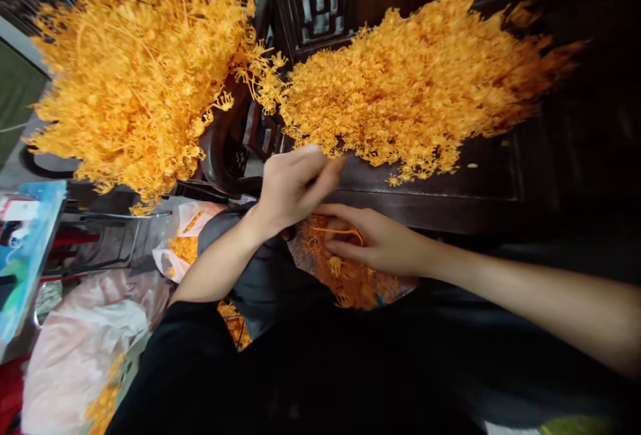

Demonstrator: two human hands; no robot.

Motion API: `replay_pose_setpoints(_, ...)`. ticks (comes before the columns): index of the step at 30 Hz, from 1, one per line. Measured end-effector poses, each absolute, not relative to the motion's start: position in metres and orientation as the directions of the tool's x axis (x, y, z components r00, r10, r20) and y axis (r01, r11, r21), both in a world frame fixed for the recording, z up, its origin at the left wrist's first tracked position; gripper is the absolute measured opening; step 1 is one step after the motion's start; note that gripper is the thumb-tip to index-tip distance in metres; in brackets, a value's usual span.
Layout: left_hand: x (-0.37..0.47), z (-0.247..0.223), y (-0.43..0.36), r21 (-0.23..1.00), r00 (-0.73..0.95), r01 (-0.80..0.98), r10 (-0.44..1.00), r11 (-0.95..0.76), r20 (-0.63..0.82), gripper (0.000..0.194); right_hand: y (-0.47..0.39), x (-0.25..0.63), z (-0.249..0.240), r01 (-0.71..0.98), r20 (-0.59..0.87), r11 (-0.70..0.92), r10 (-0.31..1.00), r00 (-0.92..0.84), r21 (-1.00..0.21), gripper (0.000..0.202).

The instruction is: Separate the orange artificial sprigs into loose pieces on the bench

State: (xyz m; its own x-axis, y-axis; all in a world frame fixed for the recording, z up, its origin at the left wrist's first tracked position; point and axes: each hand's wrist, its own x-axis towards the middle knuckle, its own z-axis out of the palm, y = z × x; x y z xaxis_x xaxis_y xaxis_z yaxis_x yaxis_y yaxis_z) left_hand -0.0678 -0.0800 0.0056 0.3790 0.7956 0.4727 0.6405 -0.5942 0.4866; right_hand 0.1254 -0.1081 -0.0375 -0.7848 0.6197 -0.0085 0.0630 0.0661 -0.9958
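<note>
My left hand (296,188) is raised at the front edge of a heap of orange, flower-like pieces (400,87). Its fingers are curled together and blurred, and I cannot make out what is in them. Just below and to the right, my right hand (373,241) curves around a thin orange stem (345,230), which bends between its thumb and fingers. Beneath that hand, between the dark-clothed legs, lie more loose orange pieces (350,284). The heaped pieces have thin stalks and spiky, claw-like ends.
The heap lies on a dark carved wooden bench (425,194). A second large orange bundle (135,74) stands at left, over the bench's armrest. Plastic bags (95,335) with orange pieces sit low at left, near a blue printed box or board (30,248).
</note>
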Motion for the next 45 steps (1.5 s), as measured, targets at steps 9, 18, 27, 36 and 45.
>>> replay_pose_setpoints(9, -0.065, 0.012, -0.090, 0.770, 0.492, 0.481, 0.856, -0.418, 0.157, 0.029, -0.084, 0.140, -0.025, 0.349, 0.099, 0.392, 0.774, -0.626, -0.851, 0.047)
replay_pose_setpoints(18, -0.079, 0.022, -0.096, 0.680, 0.337, 0.630, 0.921, -0.375, 0.195, 0.024, -0.073, 0.177, -0.014, 0.507, 0.010, 0.541, 0.690, -0.724, -0.671, 0.005)
replay_pose_setpoints(27, -0.095, 0.018, -0.102, 0.685, 0.162, 0.671, 0.958, -0.283, 0.238, 0.020, -0.053, 0.169, -0.012, 0.298, 0.173, 0.652, 0.556, -0.813, -0.697, 0.037)
replay_pose_setpoints(36, -0.098, 0.030, -0.097, 0.666, 0.193, 0.706, 0.970, -0.240, 0.145, 0.016, -0.067, 0.157, 0.006, 0.433, 0.114, 0.773, 0.537, -0.836, -0.464, 0.017)
replay_pose_setpoints(45, -0.081, 0.040, -0.106, 0.390, 0.584, 0.679, 0.779, -0.622, 0.228, 0.047, -0.080, 0.150, 0.004, 0.515, 0.067, 0.814, 0.550, -0.833, -0.269, 0.020)
